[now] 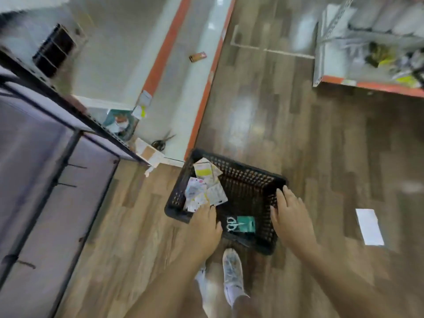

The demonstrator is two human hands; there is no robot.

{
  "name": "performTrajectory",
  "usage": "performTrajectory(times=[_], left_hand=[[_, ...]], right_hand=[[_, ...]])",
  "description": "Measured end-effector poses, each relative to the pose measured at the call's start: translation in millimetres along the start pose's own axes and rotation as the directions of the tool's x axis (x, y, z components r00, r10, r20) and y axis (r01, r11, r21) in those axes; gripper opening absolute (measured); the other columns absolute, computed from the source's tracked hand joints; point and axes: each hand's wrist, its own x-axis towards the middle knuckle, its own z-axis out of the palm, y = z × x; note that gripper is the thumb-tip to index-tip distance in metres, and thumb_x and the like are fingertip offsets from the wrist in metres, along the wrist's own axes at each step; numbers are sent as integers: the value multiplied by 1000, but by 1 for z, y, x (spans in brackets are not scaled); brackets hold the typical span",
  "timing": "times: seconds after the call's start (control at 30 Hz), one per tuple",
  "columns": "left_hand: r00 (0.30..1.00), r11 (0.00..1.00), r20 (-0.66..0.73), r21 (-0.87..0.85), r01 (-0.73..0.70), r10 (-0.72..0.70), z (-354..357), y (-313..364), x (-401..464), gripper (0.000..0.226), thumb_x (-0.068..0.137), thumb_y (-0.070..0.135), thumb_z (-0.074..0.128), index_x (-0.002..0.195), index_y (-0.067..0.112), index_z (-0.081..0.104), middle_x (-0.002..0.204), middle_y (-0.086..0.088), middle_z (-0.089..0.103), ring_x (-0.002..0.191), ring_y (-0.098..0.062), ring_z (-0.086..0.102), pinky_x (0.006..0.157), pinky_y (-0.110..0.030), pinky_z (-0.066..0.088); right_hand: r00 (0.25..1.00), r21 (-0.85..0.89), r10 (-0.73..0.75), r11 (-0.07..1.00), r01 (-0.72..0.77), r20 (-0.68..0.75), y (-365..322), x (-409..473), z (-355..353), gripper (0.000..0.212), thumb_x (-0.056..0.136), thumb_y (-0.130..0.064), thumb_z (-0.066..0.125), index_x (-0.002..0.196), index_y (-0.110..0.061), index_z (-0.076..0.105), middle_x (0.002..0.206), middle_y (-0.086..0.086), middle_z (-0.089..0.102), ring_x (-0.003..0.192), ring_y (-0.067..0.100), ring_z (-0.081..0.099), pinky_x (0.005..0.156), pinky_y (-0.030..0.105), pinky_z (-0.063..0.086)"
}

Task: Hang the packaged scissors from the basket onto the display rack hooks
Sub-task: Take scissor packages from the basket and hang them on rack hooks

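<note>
A black perforated basket (247,177) sits on the wood floor below me. Inside it lie several pale packaged scissors (207,187) at the left end and one teal pack with white-handled scissors (241,224) near the front. My left hand (205,226) reaches over the basket's near-left rim, its fingers touching the pale packs; whether it grips one is unclear. My right hand (290,216) rests on the basket's right rim, fingers apart. The display rack (66,161) with thin black hooks stands at the left.
Loose black scissors (161,141) and small boxes lie on the white shelf base with an orange edge (199,106) ahead. A white paper (369,226) lies on the floor at right. Another shelf with goods (371,56) is at the far right. My shoes (231,274) are below the basket.
</note>
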Motion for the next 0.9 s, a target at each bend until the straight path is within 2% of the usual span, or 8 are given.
performTrajectory(times=[0.2, 0.3, 0.47, 0.57, 0.67, 0.73, 0.83, 0.9], left_hand=[[987, 996, 158, 92, 10, -24, 97, -46, 67, 54, 102, 31, 31, 149, 10, 18, 156, -6, 18, 144, -19, 16, 117, -29, 11], [982, 994, 185, 107, 19, -39, 149, -83, 100, 51, 101, 29, 35, 146, 6, 26, 153, -10, 25, 142, -20, 22, 116, -29, 15], [988, 999, 154, 52, 4, -12, 229, -145, 178, 37, 96, 30, 47, 125, 7, 46, 124, -9, 49, 117, -25, 45, 93, -33, 38], [989, 996, 147, 88, -20, 7, 265, -175, 254, 40, 94, 36, 51, 122, 9, 45, 121, -9, 50, 110, -26, 46, 80, -33, 36], [988, 979, 136, 178, -95, 71, 300, -186, 318, 46, 93, 42, 53, 120, 7, 42, 122, -12, 46, 112, -27, 43, 75, -31, 31], [986, 974, 105, 175, -147, 130, 325, -189, 349, 57, 92, 44, 54, 130, 6, 36, 131, -14, 40, 120, -28, 38, 83, -33, 33], [970, 954, 87, 183, -237, 225, 361, -194, 379, 87, 87, 48, 58, 148, 7, 11, 152, -15, 18, 137, -27, 23, 105, -32, 27], [968, 930, 93, 270, -251, 235, 384, -200, 389, 99, 85, 57, 54, 150, 5, -1, 157, -15, 1, 144, -27, 7, 114, -31, 14]], right_hand=[[995, 59, 76, 995, -80, 69, 17, 10, 131, 53, 72, -8, 77, 118, 10, 59, 122, 28, 58, 109, 40, 60, 85, 53, 52], [985, 65, 65, 995, -76, 161, 9, 17, 214, 53, 69, -10, 79, 115, 10, 61, 119, 28, 60, 104, 38, 63, 81, 52, 53], [976, 93, 20, 995, -41, 216, 0, 55, 345, 59, 74, -16, 77, 124, 7, 56, 130, 25, 54, 117, 36, 57, 93, 50, 46], [985, 89, -120, 990, 109, 124, -3, 113, 408, 61, 93, -27, 55, 143, 0, 34, 150, 19, 31, 137, 31, 34, 111, 44, 29], [964, 46, -249, 968, 245, 92, 2, 173, 466, 66, 89, -32, 60, 141, 2, 37, 147, 22, 36, 134, 34, 38, 108, 48, 32], [946, 14, -304, 953, 304, 116, 2, 207, 493, 72, 87, -38, 61, 141, 2, 36, 146, 24, 35, 134, 37, 38, 108, 50, 32], [929, -11, -306, 949, 315, 207, 1, 239, 530, 88, 92, -56, 43, 151, -6, 1, 158, 18, -4, 146, 30, 1, 117, 43, 6], [931, -10, -263, 962, 274, 253, -4, 249, 548, 98, 87, -65, 41, 149, -9, -11, 156, 17, -18, 145, 29, -11, 117, 43, 0]])
